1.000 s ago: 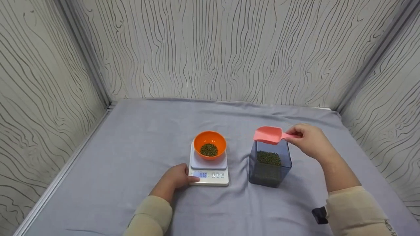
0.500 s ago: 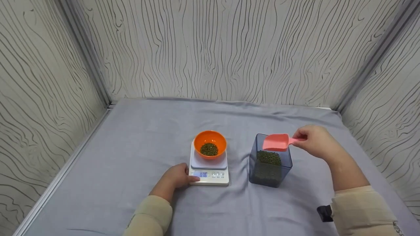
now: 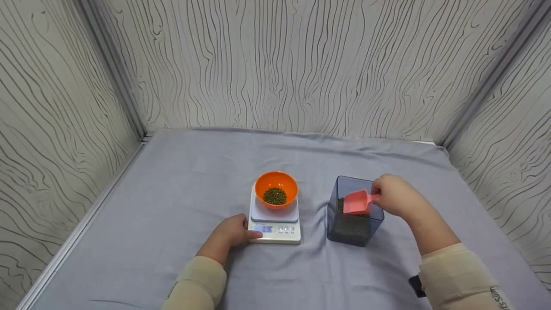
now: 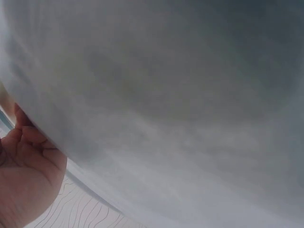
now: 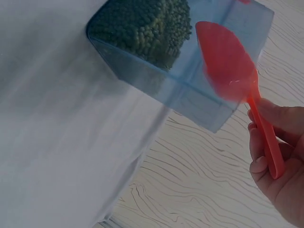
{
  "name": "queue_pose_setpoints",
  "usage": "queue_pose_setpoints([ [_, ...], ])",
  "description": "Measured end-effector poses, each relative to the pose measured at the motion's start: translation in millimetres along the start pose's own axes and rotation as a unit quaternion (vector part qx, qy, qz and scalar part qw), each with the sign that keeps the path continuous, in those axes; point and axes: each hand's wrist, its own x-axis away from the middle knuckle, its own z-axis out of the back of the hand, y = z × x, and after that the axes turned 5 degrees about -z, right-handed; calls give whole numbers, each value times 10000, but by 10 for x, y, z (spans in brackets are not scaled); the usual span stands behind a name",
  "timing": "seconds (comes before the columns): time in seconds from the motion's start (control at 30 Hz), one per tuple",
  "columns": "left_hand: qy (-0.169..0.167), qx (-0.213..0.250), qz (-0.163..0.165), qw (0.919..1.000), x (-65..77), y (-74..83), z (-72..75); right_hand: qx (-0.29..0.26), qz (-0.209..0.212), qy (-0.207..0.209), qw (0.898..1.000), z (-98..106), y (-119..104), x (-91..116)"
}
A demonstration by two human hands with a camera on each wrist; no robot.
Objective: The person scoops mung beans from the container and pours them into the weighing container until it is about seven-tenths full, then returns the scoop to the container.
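Note:
An orange bowl (image 3: 276, 183) with a small heap of mung beans (image 3: 274, 196) in its bottom stands on a white kitchen scale (image 3: 280, 237). The scale's display is lit and shows digits. At the scale's front left corner my left hand (image 3: 232, 230) grips its side, thumb on top beside the display. My right hand (image 3: 396, 196) holds a pink scoop (image 3: 356, 202) by the handle, thumb and fingers round it. The scoop's bowl is within the mouth of a clear blue-tinted container (image 3: 332, 224), above the green beans (image 5: 147, 28) inside. In the left wrist view, only the left hand's curled fingers (image 4: 35, 142) show.
A grey cloth (image 3: 193, 172) with folds covers the table. Wood-grain patterned panels (image 3: 275, 64) rise at the back and both sides. A small black object (image 3: 416, 286) shows beside the right sleeve. The container stands a short way right of the scale.
My right hand has first drawn the scoop right, then lowered it into the container's mouth, coming back left and nearer. The left hand, scale and bowl have stayed in place.

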Motion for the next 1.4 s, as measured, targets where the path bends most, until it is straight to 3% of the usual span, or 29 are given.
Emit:
queue_pose_setpoints([
  [0.27,-55,210,168,9996,3,-5,1,382,-75,-205,9990,-154,-117,-68],
  [0.43,-66,81,143,9998,0,2,6,432,-98,-320,9985,-211,-163,-98],
  [0.73,-56,37,105,9999,8,-1,2,667,200,-222,9973,-343,-245,-161],
  [1.0,-78,145,221,9996,21,17,17,450,307,-16,9985,-437,-232,-179],
  [1.4,-22,-30,77,10000,9,11,20,-135,55,-324,9994,-373,-152,-151],
])
